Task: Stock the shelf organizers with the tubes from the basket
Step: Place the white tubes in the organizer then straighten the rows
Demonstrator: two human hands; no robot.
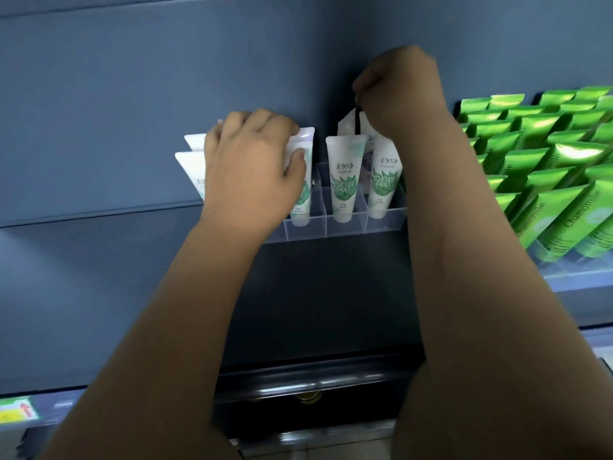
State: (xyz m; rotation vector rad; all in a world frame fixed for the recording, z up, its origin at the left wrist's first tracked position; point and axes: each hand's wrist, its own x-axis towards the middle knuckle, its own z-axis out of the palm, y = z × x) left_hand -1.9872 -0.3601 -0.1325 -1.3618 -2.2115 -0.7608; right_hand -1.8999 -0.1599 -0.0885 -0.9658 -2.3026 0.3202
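Item 1, far left: the shelf lip (pixel 99 214) is running bare toward the stock, leaving open room on that side.

Item 2: the left hand (pixel 252 167) is gripping a bundle of white tubes (pixel 190 161), fingers curled over their crimped ends. It is likely holding them as reserve stock close to the cells. Its thumb is lying over one further tube whose cap is sitting in the leftmost visible cell. I cannot tell whether that tube is held or only steadied.

Item 3, centre: the clear organizer (pixel 346 225) is sitting at the shelf's front edge. A standing tube (pixel 345 180) is resting cap down in a front cell with another beside it. The cell walls are leaving each tube little side room.

Item 4: the right hand (pixel 398 91) is pinching a single tube (pixel 348 124) by its top seam, hanging it over the back row. This is probably so it drops straight in behind the front tubes.

Item 5, right: the green tubes (pixel 547 194) are crowding the neighbouring section just beside the right forearm.

The basket is not showing.
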